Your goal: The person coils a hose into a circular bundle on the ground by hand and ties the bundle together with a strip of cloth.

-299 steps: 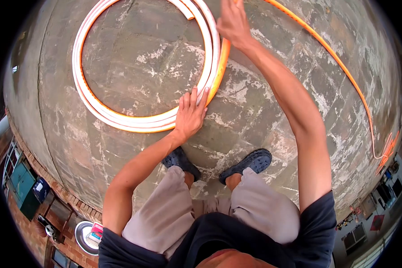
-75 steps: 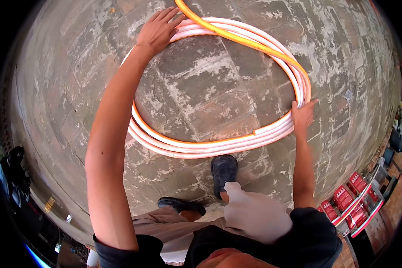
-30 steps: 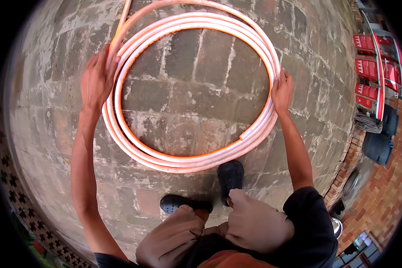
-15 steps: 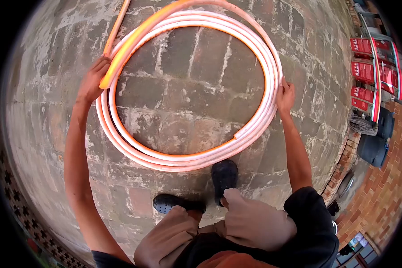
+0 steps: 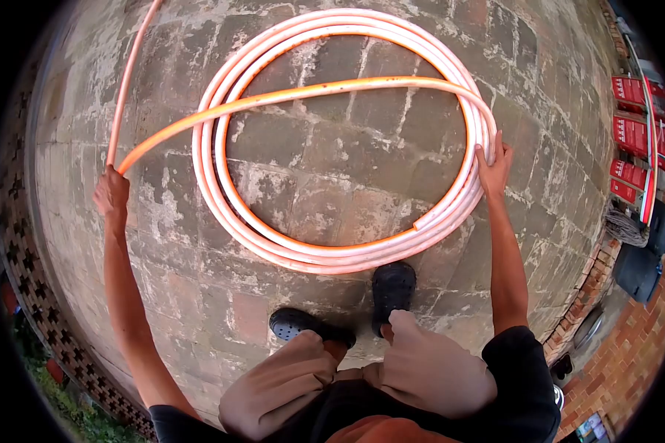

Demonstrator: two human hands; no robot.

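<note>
A pale pink-and-orange hose [image 5: 332,260] lies on the ground in several round loops, with one cut end on the inner side at the lower right. On the left, away from the loops, my left hand [image 5: 111,193] is closed round a bent stretch of the same hose. From that fist one length runs up out of view, and another arches across the coil to its right side. There my right hand [image 5: 496,166] grips the coil's outer edge, thumb on the inner side and fingers outside.
Worn brick paving [image 5: 303,199] lies under the coil. My dark clogs [image 5: 393,292] stand just below it. Along the right edge are red boxes [image 5: 629,134] on a rack, a dark bin [image 5: 638,272] and a brick kerb.
My left hand has moved left and down, drawing the hose off the coil's left side. The arching strand now crosses over the coil's inside. The right hand keeps its grip, thumb shifted inward.
</note>
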